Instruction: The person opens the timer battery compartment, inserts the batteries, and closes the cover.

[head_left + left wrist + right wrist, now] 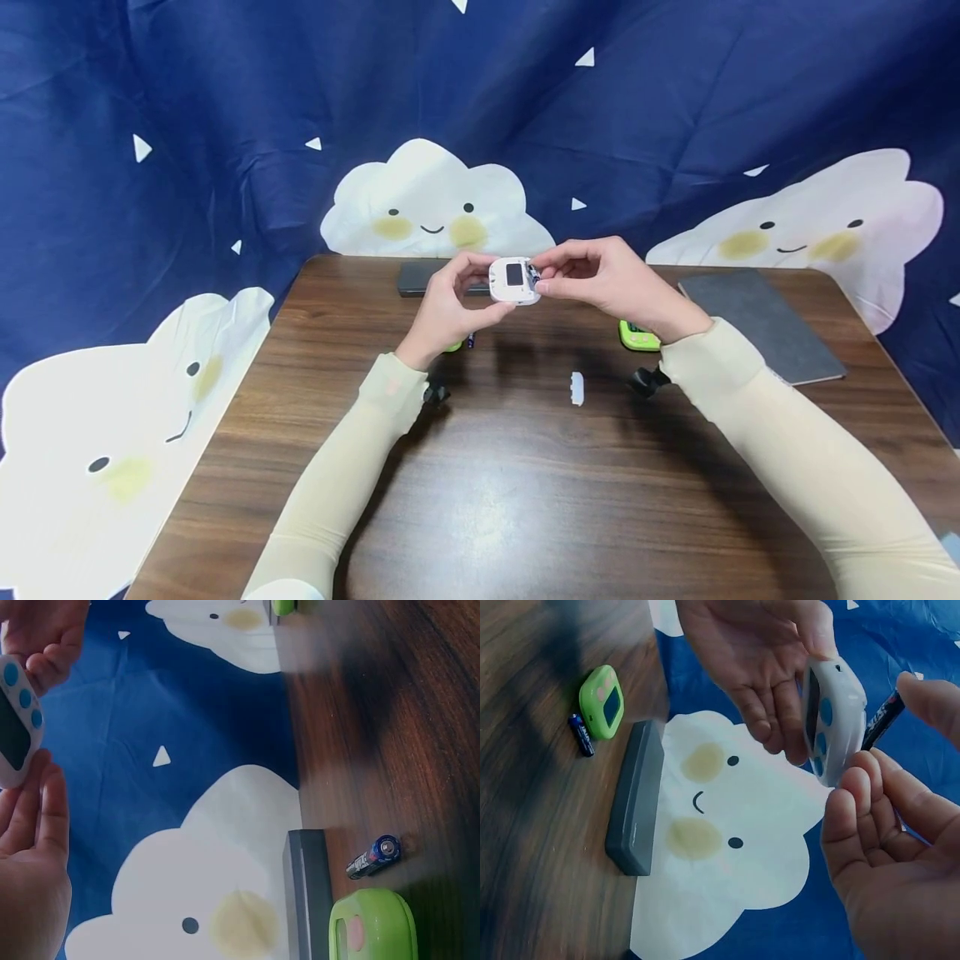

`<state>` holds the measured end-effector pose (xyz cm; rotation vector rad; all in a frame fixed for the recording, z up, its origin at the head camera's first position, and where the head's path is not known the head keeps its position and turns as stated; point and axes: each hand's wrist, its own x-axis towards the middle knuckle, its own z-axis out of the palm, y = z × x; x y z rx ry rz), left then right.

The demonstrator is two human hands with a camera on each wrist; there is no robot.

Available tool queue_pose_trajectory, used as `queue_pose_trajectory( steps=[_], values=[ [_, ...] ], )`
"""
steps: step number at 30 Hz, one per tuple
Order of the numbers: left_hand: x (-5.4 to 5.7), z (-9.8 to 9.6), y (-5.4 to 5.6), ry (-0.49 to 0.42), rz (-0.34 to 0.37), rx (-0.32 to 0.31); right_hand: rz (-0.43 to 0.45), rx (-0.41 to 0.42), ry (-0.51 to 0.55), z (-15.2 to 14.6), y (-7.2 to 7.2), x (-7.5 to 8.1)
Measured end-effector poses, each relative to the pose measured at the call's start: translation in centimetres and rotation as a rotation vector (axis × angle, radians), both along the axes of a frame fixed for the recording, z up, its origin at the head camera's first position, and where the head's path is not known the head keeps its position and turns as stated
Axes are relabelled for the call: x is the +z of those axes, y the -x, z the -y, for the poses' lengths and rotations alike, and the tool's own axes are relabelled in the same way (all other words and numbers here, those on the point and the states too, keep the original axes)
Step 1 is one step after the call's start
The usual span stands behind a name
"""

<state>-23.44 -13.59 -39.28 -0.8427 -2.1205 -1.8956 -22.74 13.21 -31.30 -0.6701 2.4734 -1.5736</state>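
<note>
My left hand (441, 310) grips a small white digital timer (502, 292) above the table, its back with a dark square facing me. Blue buttons and a dark screen on its front show in the left wrist view. My right hand (600, 275) pinches a dark AAA-size battery (885, 718) between thumb and fingers. One end of that battery is at the timer's edge; how far it sits inside is hidden. A small white battery cover (577, 388) lies on the table below the hands. Another blue battery (375, 856) lies beside a green timer (375, 926).
A long dark grey case (636, 802) lies at the table's back edge. A second green timer (639, 337) sits partly behind the right forearm. At the right lies a grey notebook (765, 325). A blue curtain with clouds (435, 200) hangs behind the wooden table (480, 467).
</note>
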Motion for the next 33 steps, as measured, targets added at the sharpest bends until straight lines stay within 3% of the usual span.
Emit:
queue_pose_trajectory(
  steps=[6,14,22,25,33],
  values=[
    [-0.1,-0.1,-0.1,0.004,-0.003,-0.01,-0.06,-0.004,-0.039,0.1,-0.1,-0.1],
    [-0.2,-0.2,-0.1,0.017,-0.002,-0.003,-0.224,-0.033,-0.194,0.4,-0.9,0.1],
    [-0.2,-0.2,-0.1,0.015,0.003,-0.003,-0.259,-0.057,-0.185,0.4,-1.2,-0.5],
    [-0.2,-0.3,-0.1,0.008,0.001,-0.002,-0.198,-0.054,-0.109,0.3,-1.2,-0.9],
    [-0.1,-0.4,-0.2,0.002,-0.006,-0.009,0.104,-0.062,0.132,0.0,-0.9,-2.1]
  ],
)
